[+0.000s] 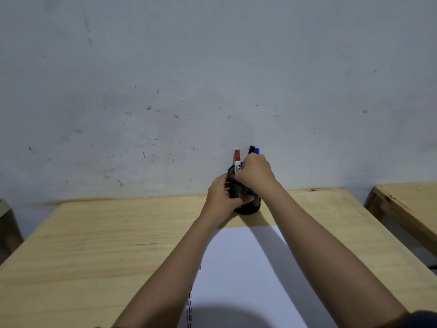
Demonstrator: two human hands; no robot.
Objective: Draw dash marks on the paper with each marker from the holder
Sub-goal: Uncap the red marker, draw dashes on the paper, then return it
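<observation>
A black mesh holder (250,205) stands at the far edge of the wooden table, against the wall. My left hand (222,197) wraps around its left side. My right hand (255,172) sits over its rim, fingers closed around the markers inside. A red-capped marker (237,159) pokes up on the left; a black cap (251,149) and a blue cap (257,151) show above my knuckles. Which marker my fingers hold is hidden. A white paper (241,275) lies in front, with red, blue and black dashes (190,306) along its left edge.
The light wooden table (106,245) runs up to a grey scuffed wall. A second wooden table (409,202) stands to the right, with a gap between them. A dark object (7,223) sits at the far left edge.
</observation>
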